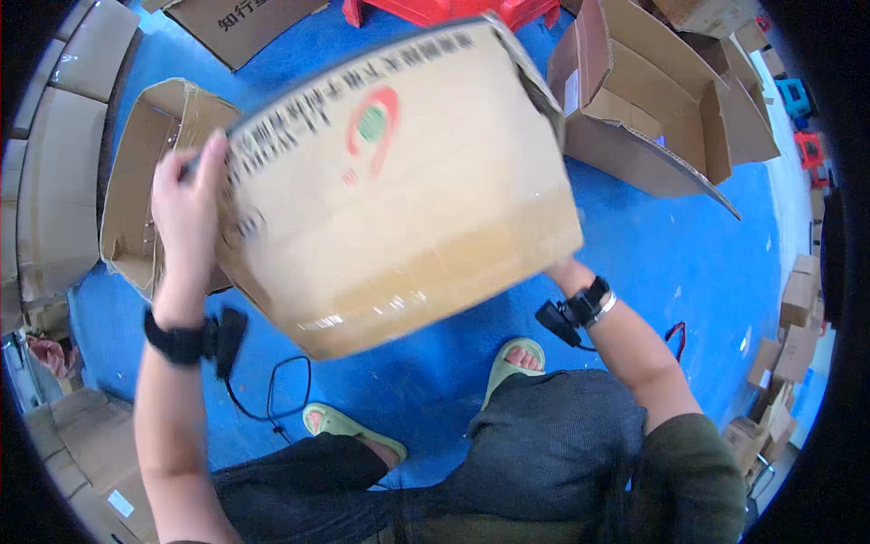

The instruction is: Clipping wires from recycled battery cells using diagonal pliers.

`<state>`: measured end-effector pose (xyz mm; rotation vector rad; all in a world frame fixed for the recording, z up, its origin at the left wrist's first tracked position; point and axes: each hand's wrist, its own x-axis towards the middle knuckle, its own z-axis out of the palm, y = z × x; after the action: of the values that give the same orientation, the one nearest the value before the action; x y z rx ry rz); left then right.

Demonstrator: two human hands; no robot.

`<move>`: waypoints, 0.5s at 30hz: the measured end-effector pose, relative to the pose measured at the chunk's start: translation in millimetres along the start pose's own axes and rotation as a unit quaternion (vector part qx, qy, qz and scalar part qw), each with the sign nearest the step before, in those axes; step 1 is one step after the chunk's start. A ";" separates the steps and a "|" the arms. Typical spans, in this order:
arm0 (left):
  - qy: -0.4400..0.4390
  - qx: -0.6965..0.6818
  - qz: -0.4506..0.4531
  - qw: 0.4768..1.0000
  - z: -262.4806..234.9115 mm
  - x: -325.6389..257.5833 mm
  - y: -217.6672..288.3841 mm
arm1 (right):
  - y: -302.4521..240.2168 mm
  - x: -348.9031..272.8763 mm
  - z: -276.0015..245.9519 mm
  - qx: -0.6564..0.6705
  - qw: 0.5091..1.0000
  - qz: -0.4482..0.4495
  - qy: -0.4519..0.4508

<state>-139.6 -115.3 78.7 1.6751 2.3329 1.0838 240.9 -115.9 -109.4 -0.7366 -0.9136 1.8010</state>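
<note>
Head view (only one). Big tan cardboard box, printed in black, red & green (399, 208), is held up off the blue floor (689, 236), in front of the person's legs. It sits betw. the hands, both at it, so neither is clearly nearer. Long axis runs approx. L–R, tilted: R end higher in view. Printed face is twd. the camera; wide strip of shiny brown tape along its lower edge. Some blur.

L hand (186, 195): closed on upper L edge, thumb on printed side, fingers round the other; gap just the wall's thickness. R hand (564, 269): at lower R corner, mostly hidden behind/under box; finger opening & grip can't be told, prob. supporting.

Containers: held box – dark gap along upper R edge, contents n/v. Open brown cardboard carton w/ flaps spread (634, 100), on floor to upper R, apart from R hand: small blue thing (660, 140) inside, rest looks bare. Open tan carton w/ ragged rim (127, 213), L, partly behind L hand & held box: contents unclear. Also red plastic stool-like item (453, 11) at top edge; stacked closed cartons (63, 190) far L.
</note>
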 end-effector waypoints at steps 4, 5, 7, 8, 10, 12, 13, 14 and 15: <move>-0.046 0.023 0.174 0.983 -34.3 -81.1 17.8 | -6.6 -24.2 -3.2 -0.026 1.000 -0.010 -0.007; -0.082 -0.007 0.142 0.986 -46.4 -90.6 22.5 | -10.0 -28.3 -3.9 -0.037 0.999 -0.014 -0.003; -0.118 -0.038 0.146 0.981 -69.1 -104.1 25.0 | -28.4 -63.0 -4.1 -0.070 0.997 -0.029 0.008; -0.160 -0.046 0.131 0.977 -86.9 -112.7 16.9 | -19.5 -79.7 -2.5 -0.069 0.997 -0.031 0.007; -0.189 -0.192 -0.039 0.962 -104.3 -117.5 -5.1 | -16.0 -86.2 11.5 -0.093 0.995 -0.042 0.011; -0.168 -0.380 -0.244 0.876 -92.6 -98.1 -36.6 | -10.3 -78.8 29.1 -0.113 0.992 -0.045 0.015; -0.242 -0.504 -0.363 0.746 -68.9 -77.0 -52.9 | -20.7 -74.8 34.1 -0.133 0.990 -0.048 0.016; -0.245 -0.584 -0.391 0.667 -51.2 -70.1 -103.1 | -11.4 -62.9 43.9 -0.118 0.992 -0.047 0.004; -0.247 -0.583 -0.391 0.668 -48.7 -68.9 -95.0 | -11.2 -53.5 45.6 -0.126 0.991 -0.048 0.009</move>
<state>-209.5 -213.1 37.8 0.3012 1.1408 1.1948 229.3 -174.4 -70.7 -0.8507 -1.1578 1.6092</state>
